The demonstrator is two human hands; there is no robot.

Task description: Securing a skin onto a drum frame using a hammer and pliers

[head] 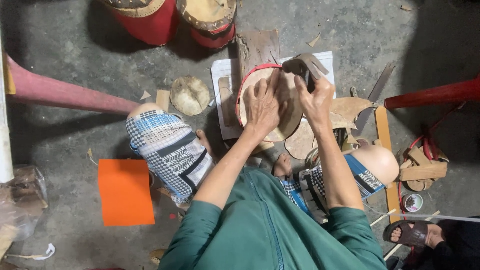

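On the floor between the person's knees stands a small drum (267, 102) with a red rim and a pale skin head, its face turned up to the camera. The left hand (262, 105) lies flat on the skin, fingers spread and pressing down, closed on nothing. The right hand (316, 97) is at the drum's far right edge, its fingers wrapped around a dark tool (306, 65) whose broad grey end reaches over the rim; what kind of tool it is I cannot tell.

Under the drum lies a white sheet (222, 70), and a brown board (257, 46) lies just beyond it. Offcuts of hide (350, 110) sit just right of the drum, touching the right wrist. Left of the drum, near the left knee, is a round piece of skin (189, 95).

Farther out, two red drums (155, 20) stand at the far edge. A saw blade (375, 95) lies on the right, beside a wooden strip (385, 135). Red bars (60, 92) run in from the left and from the right. An orange sheet (125, 192) lies flat on the near left. On the near right are wooden blocks (422, 170), a small round tin (413, 202), and another person's foot (410, 233) in a brown sandal.
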